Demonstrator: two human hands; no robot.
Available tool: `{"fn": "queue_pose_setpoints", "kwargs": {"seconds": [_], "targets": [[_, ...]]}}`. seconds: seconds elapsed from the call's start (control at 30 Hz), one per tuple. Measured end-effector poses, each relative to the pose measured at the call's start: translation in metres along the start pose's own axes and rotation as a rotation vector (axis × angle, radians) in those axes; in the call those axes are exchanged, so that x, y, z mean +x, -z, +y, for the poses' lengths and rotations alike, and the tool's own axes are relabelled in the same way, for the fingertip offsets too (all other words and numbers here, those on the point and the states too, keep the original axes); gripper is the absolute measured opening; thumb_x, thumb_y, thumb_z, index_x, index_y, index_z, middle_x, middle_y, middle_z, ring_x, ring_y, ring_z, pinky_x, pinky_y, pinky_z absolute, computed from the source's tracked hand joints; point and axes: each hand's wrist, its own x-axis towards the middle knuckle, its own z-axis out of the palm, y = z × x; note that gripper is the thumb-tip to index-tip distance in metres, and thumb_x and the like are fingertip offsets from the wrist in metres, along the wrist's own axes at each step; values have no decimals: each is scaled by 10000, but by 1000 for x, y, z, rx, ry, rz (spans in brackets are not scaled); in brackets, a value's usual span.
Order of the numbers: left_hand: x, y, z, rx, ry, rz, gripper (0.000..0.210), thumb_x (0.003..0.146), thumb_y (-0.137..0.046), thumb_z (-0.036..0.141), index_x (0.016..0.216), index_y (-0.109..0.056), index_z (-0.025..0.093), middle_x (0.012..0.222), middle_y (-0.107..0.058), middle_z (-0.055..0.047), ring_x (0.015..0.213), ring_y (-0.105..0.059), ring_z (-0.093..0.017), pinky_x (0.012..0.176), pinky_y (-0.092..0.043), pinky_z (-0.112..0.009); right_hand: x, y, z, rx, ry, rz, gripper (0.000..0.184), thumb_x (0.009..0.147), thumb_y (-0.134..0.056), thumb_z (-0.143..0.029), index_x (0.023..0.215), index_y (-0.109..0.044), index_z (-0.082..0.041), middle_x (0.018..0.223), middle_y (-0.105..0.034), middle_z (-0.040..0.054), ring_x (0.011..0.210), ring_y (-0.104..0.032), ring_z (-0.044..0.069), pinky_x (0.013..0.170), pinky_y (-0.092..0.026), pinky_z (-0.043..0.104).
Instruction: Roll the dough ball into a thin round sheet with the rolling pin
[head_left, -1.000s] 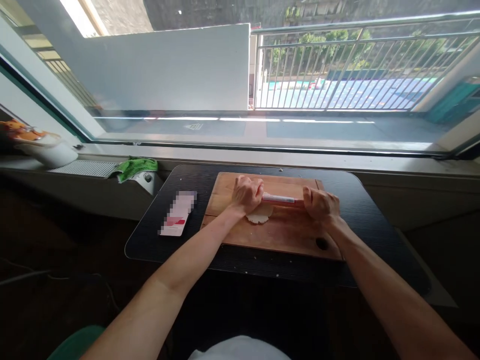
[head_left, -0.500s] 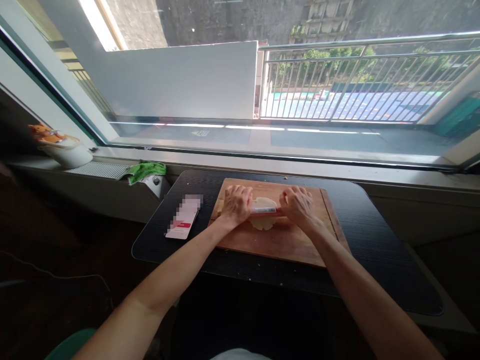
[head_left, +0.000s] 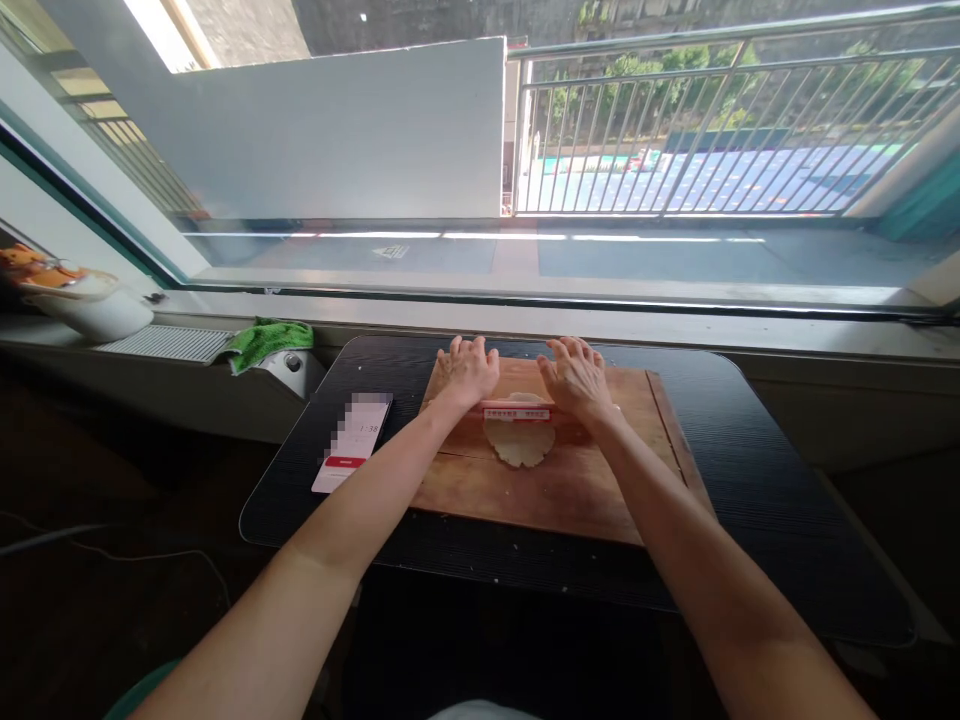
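Note:
A wooden rolling pin point(head_left: 517, 405) with a red-and-white label lies crosswise over a flat, round sheet of dough point(head_left: 519, 445). The dough has a slightly ragged edge and rests on a wooden cutting board point(head_left: 525, 505). My left hand point(head_left: 469, 372) presses on the pin's left part, the heel of the palm down and the fingers reaching forward past it. On the right part, my right hand point(head_left: 576, 375) lies likewise, thumb apart and fingers stretched forward. Neither hand is wrapped round the pin, whose ends are mostly hidden beneath them.
The board sits on a black table point(head_left: 757, 470) with rounded corners. Left of it lies a phone point(head_left: 356, 435) with a lit screen. On the ledge behind are a green cloth point(head_left: 266, 342) and a white pot point(head_left: 97, 305). A large window point(head_left: 420, 250) rises beyond the table.
The rolling pin has turned forward under my hands, so its label text now faces me. Both hands slid forward, from wrapped round the pin to fingers stretched over it. The view tilted down slightly.

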Motion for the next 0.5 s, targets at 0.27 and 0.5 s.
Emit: {"fn": "queue_pose_setpoints", "kwargs": {"seconds": [0.27, 0.5], "targets": [[-49, 4, 0, 15, -164, 34, 472, 1016, -379, 349, 1434, -522, 183, 1452, -588, -131, 1509, -308, -322, 1232, -211, -595, -36, -1, 0, -44, -46, -53, 543, 1011, -325, -451, 1438, -534, -187, 1482, -548, 124, 1471, -322, 313, 1195, -234, 524], [-14, 6, 6, 46, -98, 60, 483, 1017, -373, 303, 1459, -485, 143, 1451, -589, -135, 1522, -285, -312, 1237, -184, -616, 1, 3, -3, 20, -212, -178, 565, 1008, -303, -430, 1471, -485, -162, 1544, -477, 144, 1471, -310, 313, 1181, -245, 570]]}}
